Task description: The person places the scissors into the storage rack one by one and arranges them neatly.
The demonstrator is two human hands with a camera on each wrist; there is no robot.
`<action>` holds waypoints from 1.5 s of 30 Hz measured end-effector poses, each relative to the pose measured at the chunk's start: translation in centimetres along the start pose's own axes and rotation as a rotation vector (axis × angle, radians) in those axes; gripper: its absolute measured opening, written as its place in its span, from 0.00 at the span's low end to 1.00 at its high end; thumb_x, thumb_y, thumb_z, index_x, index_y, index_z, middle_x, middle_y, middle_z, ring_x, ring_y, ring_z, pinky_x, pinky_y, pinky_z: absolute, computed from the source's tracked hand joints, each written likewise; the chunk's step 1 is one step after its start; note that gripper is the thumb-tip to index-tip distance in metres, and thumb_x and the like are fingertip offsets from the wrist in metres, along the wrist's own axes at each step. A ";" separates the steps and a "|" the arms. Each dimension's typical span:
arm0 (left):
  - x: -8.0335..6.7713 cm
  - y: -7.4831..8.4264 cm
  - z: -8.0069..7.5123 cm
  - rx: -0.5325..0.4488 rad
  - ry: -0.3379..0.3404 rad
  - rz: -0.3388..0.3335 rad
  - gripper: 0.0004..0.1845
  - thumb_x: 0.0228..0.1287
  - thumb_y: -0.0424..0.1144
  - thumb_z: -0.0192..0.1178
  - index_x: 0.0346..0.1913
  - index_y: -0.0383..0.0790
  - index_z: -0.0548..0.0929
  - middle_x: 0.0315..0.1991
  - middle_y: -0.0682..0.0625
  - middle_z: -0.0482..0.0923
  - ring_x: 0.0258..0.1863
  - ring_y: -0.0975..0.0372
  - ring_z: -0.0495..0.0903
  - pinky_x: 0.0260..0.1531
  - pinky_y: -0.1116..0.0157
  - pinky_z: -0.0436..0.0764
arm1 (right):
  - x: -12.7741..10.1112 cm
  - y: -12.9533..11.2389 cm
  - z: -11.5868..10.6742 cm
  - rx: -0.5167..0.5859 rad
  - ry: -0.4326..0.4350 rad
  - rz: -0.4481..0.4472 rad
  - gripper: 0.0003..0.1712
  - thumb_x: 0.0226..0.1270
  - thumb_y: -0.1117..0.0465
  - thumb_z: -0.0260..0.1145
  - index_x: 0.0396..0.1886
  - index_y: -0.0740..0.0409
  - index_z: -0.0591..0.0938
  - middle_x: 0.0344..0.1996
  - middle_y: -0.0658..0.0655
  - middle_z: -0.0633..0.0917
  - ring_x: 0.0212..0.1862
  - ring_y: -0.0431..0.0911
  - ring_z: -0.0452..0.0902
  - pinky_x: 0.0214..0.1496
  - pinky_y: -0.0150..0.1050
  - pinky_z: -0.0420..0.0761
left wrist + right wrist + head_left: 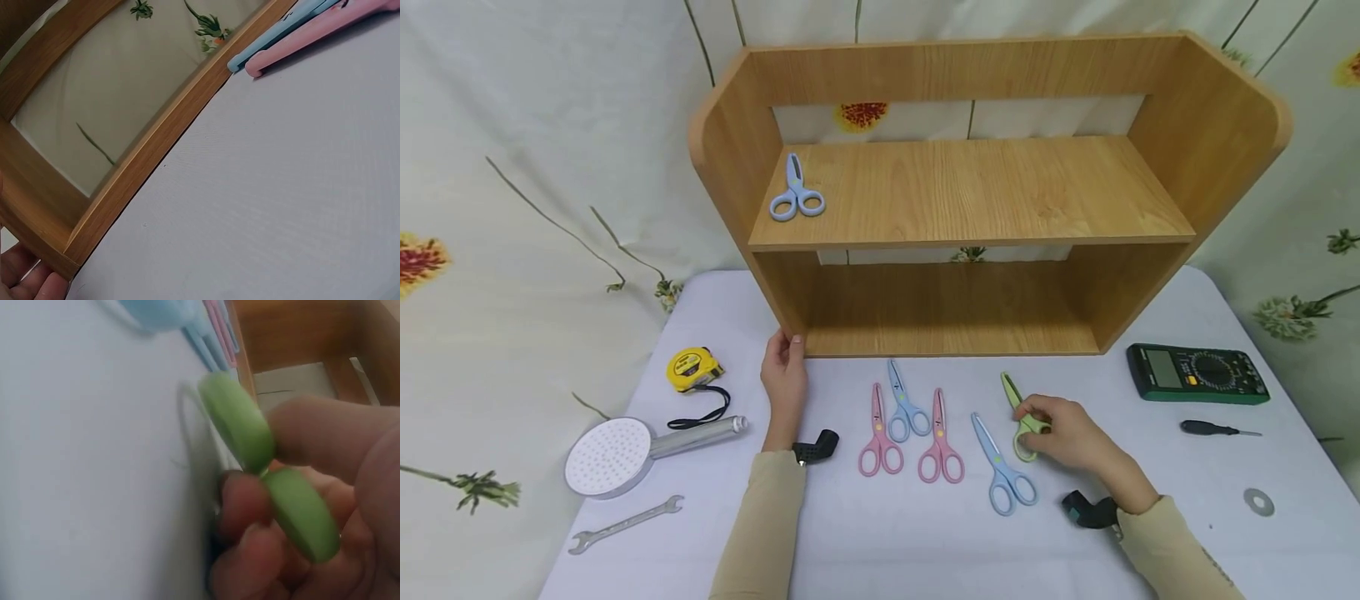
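My right hand (pixel 1071 433) pinches a pair of green scissors (pixel 1012 390) by the handles, blades pointing toward the shelf. In the right wrist view the green handle loops (pixel 237 419) sit between thumb and fingers, slightly blurred. The left hand (pixel 786 387) holds the lower left front corner of a two-tier wooden shelf (pixel 970 196), its fingertips (pixel 50 289) against the side panel. Between the hands lie two pink scissors (pixel 877 429) (pixel 939 442) and two blue scissors (pixel 901 400) (pixel 996 462). Another blue pair (pixel 795 192) rests on the upper tier's left end.
Left on the white table are a yellow tape measure (pixel 692 368) with a black strap, a shower head (pixel 610 458) and a wrench (pixel 625 525). To the right lie a green-cased multimeter (pixel 1197 373), a black-handled screwdriver (pixel 1210 428) and a grey washer (pixel 1258 502).
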State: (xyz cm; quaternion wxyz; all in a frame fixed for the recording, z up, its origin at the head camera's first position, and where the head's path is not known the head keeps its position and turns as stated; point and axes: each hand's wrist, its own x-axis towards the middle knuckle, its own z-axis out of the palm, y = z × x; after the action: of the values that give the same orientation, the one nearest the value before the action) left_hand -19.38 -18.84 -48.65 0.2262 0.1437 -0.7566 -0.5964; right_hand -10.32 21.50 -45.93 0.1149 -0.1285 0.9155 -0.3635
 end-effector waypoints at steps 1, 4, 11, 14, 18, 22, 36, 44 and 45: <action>0.0 0.0 0.0 -0.001 -0.001 0.000 0.20 0.77 0.38 0.52 0.67 0.35 0.76 0.59 0.37 0.80 0.57 0.52 0.78 0.55 0.69 0.74 | 0.0 0.1 -0.1 0.033 -0.008 0.010 0.13 0.59 0.64 0.74 0.44 0.55 0.85 0.37 0.54 0.83 0.38 0.46 0.71 0.41 0.38 0.73; -0.1 0.1 0.1 -0.001 -0.006 0.001 0.20 0.77 0.38 0.53 0.67 0.35 0.76 0.59 0.36 0.80 0.57 0.52 0.79 0.55 0.69 0.74 | 0.0 0.2 -0.3 0.168 -0.047 0.033 0.15 0.62 0.63 0.73 0.49 0.59 0.86 0.37 0.56 0.84 0.31 0.44 0.75 0.34 0.35 0.76; 0.1 -0.1 -0.3 0.021 0.004 0.028 0.19 0.77 0.37 0.53 0.64 0.34 0.78 0.55 0.37 0.81 0.49 0.61 0.78 0.49 0.74 0.73 | 0.9 -5.9 -2.8 0.491 -0.149 -0.379 0.22 0.65 0.69 0.69 0.58 0.73 0.80 0.34 0.48 0.85 0.25 0.42 0.72 0.27 0.33 0.75; 0.2 -0.3 -0.1 0.006 0.017 0.034 0.18 0.76 0.37 0.54 0.62 0.33 0.79 0.52 0.36 0.81 0.43 0.68 0.76 0.45 0.77 0.72 | 2.5 -11.9 -5.6 0.397 -0.069 -0.709 0.27 0.59 0.73 0.72 0.59 0.72 0.80 0.39 0.54 0.87 0.29 0.44 0.71 0.29 0.34 0.73; 0.2 -0.5 0.2 -0.014 0.018 0.023 0.18 0.76 0.38 0.54 0.62 0.34 0.80 0.53 0.36 0.82 0.43 0.68 0.76 0.44 0.78 0.72 | 6.4 -20.0 -9.2 0.179 0.097 -0.699 0.30 0.62 0.69 0.73 0.64 0.66 0.79 0.40 0.58 0.84 0.33 0.46 0.71 0.30 0.32 0.70; 0.1 -0.5 0.1 -0.006 0.002 0.002 0.20 0.78 0.39 0.53 0.65 0.36 0.78 0.57 0.37 0.81 0.50 0.61 0.78 0.47 0.77 0.73 | 12.8 -24.3 -10.8 0.070 0.143 -0.477 0.31 0.68 0.60 0.69 0.69 0.63 0.76 0.43 0.59 0.83 0.38 0.48 0.70 0.34 0.33 0.68; 0.1 0.1 -0.1 -0.003 -0.002 0.018 0.20 0.77 0.37 0.53 0.66 0.34 0.77 0.57 0.36 0.81 0.55 0.53 0.80 0.49 0.77 0.73 | 19.6 -25.7 -10.1 -0.407 0.177 -0.398 0.31 0.80 0.43 0.52 0.75 0.50 0.72 0.71 0.58 0.76 0.72 0.57 0.71 0.68 0.57 0.70; 0.2 0.4 -0.6 0.023 0.014 0.020 0.21 0.77 0.38 0.53 0.67 0.35 0.77 0.59 0.36 0.81 0.57 0.50 0.80 0.58 0.63 0.77 | 18.5 -25.5 -9.7 -0.296 0.338 -0.572 0.26 0.76 0.50 0.60 0.66 0.59 0.80 0.61 0.61 0.84 0.63 0.55 0.77 0.70 0.51 0.71; 0.1 0.3 -0.6 0.021 0.009 0.015 0.21 0.77 0.39 0.53 0.68 0.35 0.76 0.60 0.36 0.80 0.58 0.50 0.80 0.59 0.60 0.77 | 18.0 -25.2 -9.4 -0.269 0.386 -0.633 0.23 0.74 0.52 0.63 0.62 0.60 0.82 0.56 0.61 0.86 0.58 0.55 0.78 0.67 0.50 0.73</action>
State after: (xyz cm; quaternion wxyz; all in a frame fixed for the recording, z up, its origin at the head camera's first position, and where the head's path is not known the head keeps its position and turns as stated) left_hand -19.13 -19.29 -48.20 0.2327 0.1431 -0.7628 -0.5861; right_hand -26.26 4.03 -23.86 -0.1949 -0.3476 0.8749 -0.2752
